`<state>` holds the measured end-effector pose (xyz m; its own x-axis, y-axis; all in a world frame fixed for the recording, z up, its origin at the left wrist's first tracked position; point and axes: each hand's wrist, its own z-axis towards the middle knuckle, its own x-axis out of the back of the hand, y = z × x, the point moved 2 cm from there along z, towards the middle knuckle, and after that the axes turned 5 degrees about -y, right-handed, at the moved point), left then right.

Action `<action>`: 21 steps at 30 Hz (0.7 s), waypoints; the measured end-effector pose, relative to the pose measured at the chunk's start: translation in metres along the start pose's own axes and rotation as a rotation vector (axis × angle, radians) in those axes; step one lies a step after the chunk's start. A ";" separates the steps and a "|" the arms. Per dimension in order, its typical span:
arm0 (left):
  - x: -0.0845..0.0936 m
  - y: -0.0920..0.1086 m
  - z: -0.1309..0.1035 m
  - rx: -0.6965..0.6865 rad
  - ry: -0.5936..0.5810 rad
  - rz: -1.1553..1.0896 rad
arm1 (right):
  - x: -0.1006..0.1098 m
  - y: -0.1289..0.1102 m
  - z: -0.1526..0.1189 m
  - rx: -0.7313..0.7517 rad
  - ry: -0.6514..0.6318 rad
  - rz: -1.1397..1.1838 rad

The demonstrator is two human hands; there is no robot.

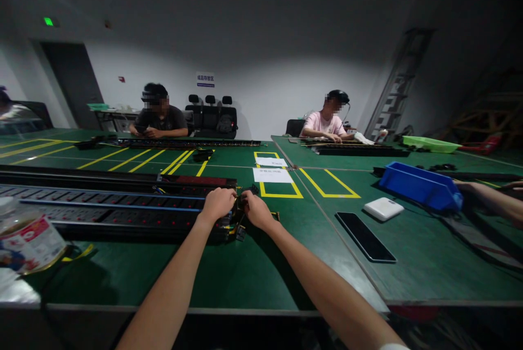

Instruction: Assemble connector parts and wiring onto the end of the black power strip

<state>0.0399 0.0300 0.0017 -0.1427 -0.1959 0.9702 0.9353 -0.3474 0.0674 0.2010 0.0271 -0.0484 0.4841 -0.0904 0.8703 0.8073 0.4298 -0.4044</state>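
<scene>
A long black strip unit point(134, 219) with rows of red dots and blue edging lies across the table from the left. My left hand point(220, 201) rests at its right end, fingers curled and pinched together. Close beside it, my right hand point(254, 207) is also closed, fingertips almost meeting the left ones. What either hand pinches is hidden or too small to make out. Below the hands, a small black connector point(241, 233) with thin yellow wires hangs from the unit's end.
To the right lie a black phone point(365, 236), a white case point(383, 209) and a blue bin point(420, 185), with another person's hand point(469, 189) at the bin. White papers point(272, 175) sit ahead. A labelled jar point(30, 243) stands at left. Two people work across the table.
</scene>
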 end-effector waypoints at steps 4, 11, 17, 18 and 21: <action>0.000 0.001 0.000 0.002 -0.001 0.007 | -0.004 0.004 0.002 -0.030 0.016 0.006; 0.000 0.001 -0.001 0.005 -0.011 0.007 | -0.005 0.008 0.003 0.054 0.026 0.010; 0.000 0.002 -0.001 0.011 -0.008 0.019 | -0.003 0.012 0.004 0.072 0.020 0.038; 0.000 0.002 -0.001 0.012 -0.008 0.017 | -0.004 0.012 0.004 0.064 0.024 0.038; -0.001 0.001 -0.001 0.012 -0.008 0.004 | -0.006 0.014 0.005 0.040 0.035 0.034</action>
<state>0.0407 0.0288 0.0010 -0.1363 -0.1903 0.9722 0.9396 -0.3357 0.0661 0.2078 0.0380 -0.0575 0.5235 -0.1064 0.8453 0.7764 0.4682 -0.4219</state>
